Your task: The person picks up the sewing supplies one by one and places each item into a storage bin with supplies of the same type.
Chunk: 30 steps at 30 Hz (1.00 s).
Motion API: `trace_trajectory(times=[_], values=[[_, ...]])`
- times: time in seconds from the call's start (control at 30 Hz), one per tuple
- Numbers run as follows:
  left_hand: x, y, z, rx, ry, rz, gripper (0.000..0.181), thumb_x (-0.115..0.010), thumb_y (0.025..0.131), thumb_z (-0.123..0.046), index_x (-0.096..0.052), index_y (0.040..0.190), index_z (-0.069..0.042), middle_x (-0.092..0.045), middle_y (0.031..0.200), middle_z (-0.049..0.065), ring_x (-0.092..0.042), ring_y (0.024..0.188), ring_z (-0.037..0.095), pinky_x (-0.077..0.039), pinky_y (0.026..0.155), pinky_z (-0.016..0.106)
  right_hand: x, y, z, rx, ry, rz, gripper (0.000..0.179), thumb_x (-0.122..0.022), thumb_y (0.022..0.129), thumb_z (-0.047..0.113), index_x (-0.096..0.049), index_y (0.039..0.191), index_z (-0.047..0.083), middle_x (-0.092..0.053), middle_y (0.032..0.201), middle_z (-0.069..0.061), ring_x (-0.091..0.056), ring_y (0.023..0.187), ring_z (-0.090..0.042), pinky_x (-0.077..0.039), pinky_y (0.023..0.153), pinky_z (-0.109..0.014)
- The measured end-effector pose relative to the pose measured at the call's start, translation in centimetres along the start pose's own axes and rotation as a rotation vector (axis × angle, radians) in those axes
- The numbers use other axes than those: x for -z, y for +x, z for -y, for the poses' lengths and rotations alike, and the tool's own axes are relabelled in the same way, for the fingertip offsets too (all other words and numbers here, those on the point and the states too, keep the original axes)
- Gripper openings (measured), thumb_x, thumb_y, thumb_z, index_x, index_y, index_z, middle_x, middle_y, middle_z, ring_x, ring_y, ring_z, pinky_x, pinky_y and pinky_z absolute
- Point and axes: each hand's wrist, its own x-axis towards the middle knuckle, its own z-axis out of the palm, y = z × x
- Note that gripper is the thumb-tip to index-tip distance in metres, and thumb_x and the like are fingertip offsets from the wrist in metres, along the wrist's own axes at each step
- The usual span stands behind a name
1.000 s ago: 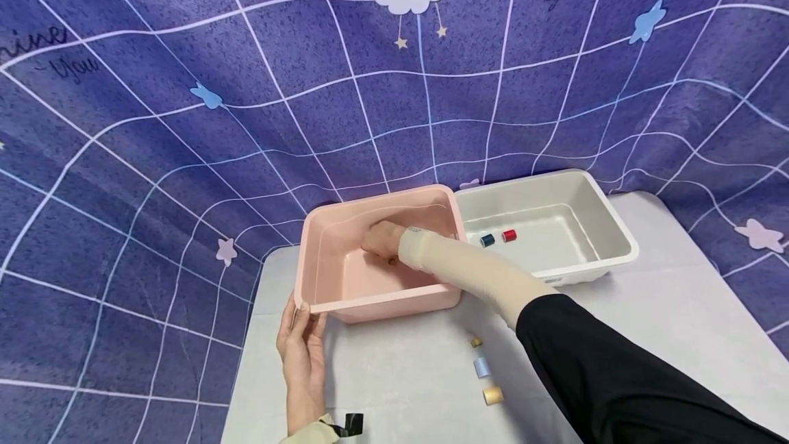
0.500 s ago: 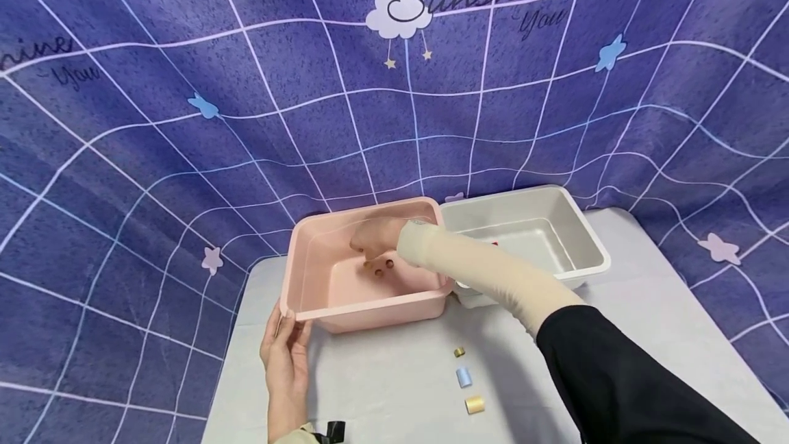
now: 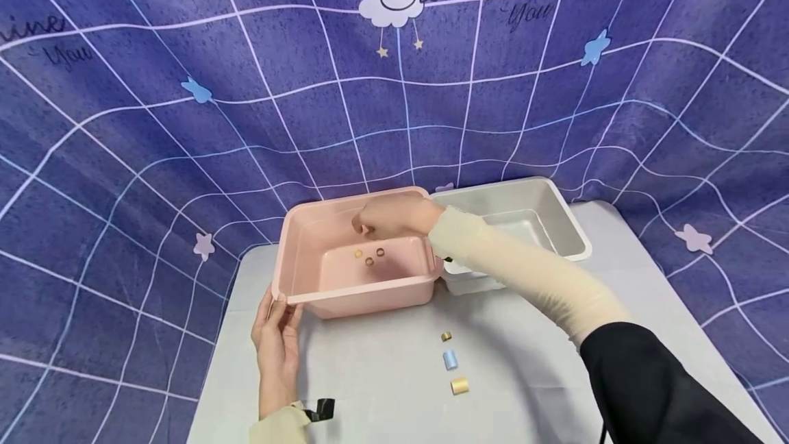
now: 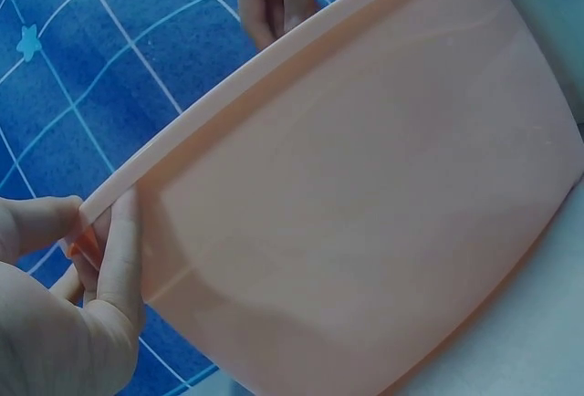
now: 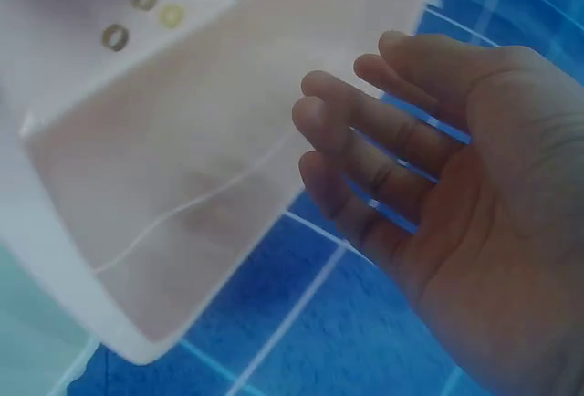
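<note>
My left hand (image 3: pixel 277 338) pinches the front left corner of a pink plastic bin (image 3: pixel 370 303), thumb and fingers on either side of the rim. Over the back right part of that bin hovers my right hand (image 3: pixel 394 216); in the right wrist view its fingers (image 5: pixel 365 172) are loosely bent and hold nothing. Three small rings lie close together on the bin floor: a yellow ring (image 3: pixel 359 253) and two brownish ones, a nearer ring (image 3: pixel 370 262) and a darker ring (image 3: pixel 380 252).
An off-white bin (image 3: pixel 468 284) stands against the pink bin's right side, partly hidden by my right sleeve (image 3: pixel 524 269). In front lie a small gold-brown piece (image 3: pixel 446 336), a light blue thread spool (image 3: pixel 451 360) and a yellow spool (image 3: pixel 459 386). A blue-purple curtain (image 3: pixel 345 108) hangs behind.
My right hand has risen from the pink bin's floor and moved back and right, leaving the three rings in plain sight. My left hand keeps its hold on the corner.
</note>
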Motion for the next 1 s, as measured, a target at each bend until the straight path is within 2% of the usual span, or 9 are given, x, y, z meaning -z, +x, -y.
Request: trace_trajectory(times=[0.07,0.23,0.33,0.47,0.57,0.63,0.7,0.9,1.0], values=[[-0.2,0.3,-0.1,-0.009,-0.01,0.007,0.062,-0.067,0.101,-0.005,-0.044,0.158,-0.009,-0.062,0.127,0.009,-0.065,0.092,0.011,-0.067,0.091,0.022,-0.1,0.1,-0.7,0.008,0.008,-0.011,0.014,-0.063,0.103,0.013,-0.073,0.113,0.014,-0.076,0.108,-0.003,-0.06,0.085,-0.009,-0.056,0.078,-0.02],[0.0,0.5,0.0,-0.009,-0.033,-0.012,0.063,-0.068,0.099,-0.003,-0.045,0.157,-0.008,-0.062,0.126,0.009,-0.066,0.089,0.012,-0.067,0.09,0.023,0.1,-1.9,-0.6,-0.012,0.071,-0.078,0.012,-0.063,0.101,0.009,-0.071,0.109,0.012,-0.074,0.098,-0.003,-0.064,0.086,-0.014,-0.058,0.074,-0.024],[0.3,0.4,0.2,-0.007,-0.028,-0.015,0.063,-0.068,0.099,-0.002,-0.044,0.158,-0.008,-0.061,0.129,0.009,-0.065,0.091,0.012,-0.067,0.091,0.023,-0.1,-3.6,-0.1,0.009,0.081,-0.193,0.02,-0.064,0.101,0.01,-0.072,0.119,0.011,-0.076,0.102,-0.001,-0.07,0.092,-0.016,-0.062,0.082,-0.025],[0.1,0.5,0.3,-0.01,-0.019,0.005,0.063,-0.068,0.1,-0.002,-0.044,0.158,-0.008,-0.058,0.135,0.009,-0.063,0.095,0.012,-0.065,0.096,0.023,-0.9,-5.6,0.3,0.035,0.1,-0.369,0.023,-0.063,0.103,0.011,-0.071,0.125,0.009,-0.076,0.112,-0.002,-0.07,0.101,-0.016,-0.061,0.095,-0.029],[-0.2,0.7,0.2,-0.009,-0.024,0.013,0.062,-0.068,0.099,-0.003,-0.046,0.157,-0.009,-0.058,0.135,0.01,-0.063,0.094,0.012,-0.065,0.096,0.024,-1.7,-7.1,0.7,0.023,0.145,-0.486,0.023,-0.062,0.105,0.014,-0.071,0.126,0.013,-0.074,0.12,0.0,-0.068,0.107,-0.014,-0.06,0.097,-0.03],[-0.4,0.9,0.1,-0.013,-0.034,0.016,0.06,-0.068,0.1,-0.002,-0.047,0.156,-0.008,-0.059,0.133,0.011,-0.063,0.092,0.012,-0.066,0.095,0.023,-2.4,-8.1,1.1,0.007,0.182,-0.547,0.024,-0.062,0.106,0.017,-0.07,0.128,0.016,-0.073,0.125,0.001,-0.066,0.114,-0.014,-0.06,0.1,-0.03],[-0.5,0.9,0.0,-0.018,-0.053,0.013,0.058,-0.067,0.1,-0.001,-0.049,0.154,-0.008,-0.06,0.131,0.011,-0.064,0.09,0.013,-0.067,0.092,0.023,-3.2,-8.9,1.5,0.007,0.215,-0.597,0.025,-0.061,0.106,0.018,-0.07,0.129,0.015,-0.072,0.129,-0.001,-0.067,0.114,-0.014,-0.062,0.096,-0.029],[-0.4,0.8,0.0,-0.018,-0.082,0.015,0.056,-0.065,0.1,0.001,-0.051,0.153,-0.008,-0.061,0.131,0.012,-0.065,0.089,0.013,-0.067,0.091,0.025,-6.1,-10.9,3.1,0.025,0.251,-0.718,0.028,-0.061,0.106,0.019,-0.068,0.133,0.013,-0.07,0.132,-0.001,-0.064,0.123,-0.016,-0.059,0.106,-0.032],[-0.2,0.6,0.2,-0.003,-0.081,0.011,0.056,-0.066,0.1,0.0,-0.051,0.153,-0.009,-0.061,0.131,0.012,-0.065,0.09,0.013,-0.067,0.091,0.024,-7.4,-11.8,3.9,0.043,0.255,-0.807,0.028,-0.063,0.105,0.015,-0.068,0.132,0.012,-0.07,0.132,-0.002,-0.063,0.126,-0.018,-0.057,0.11,-0.032]])
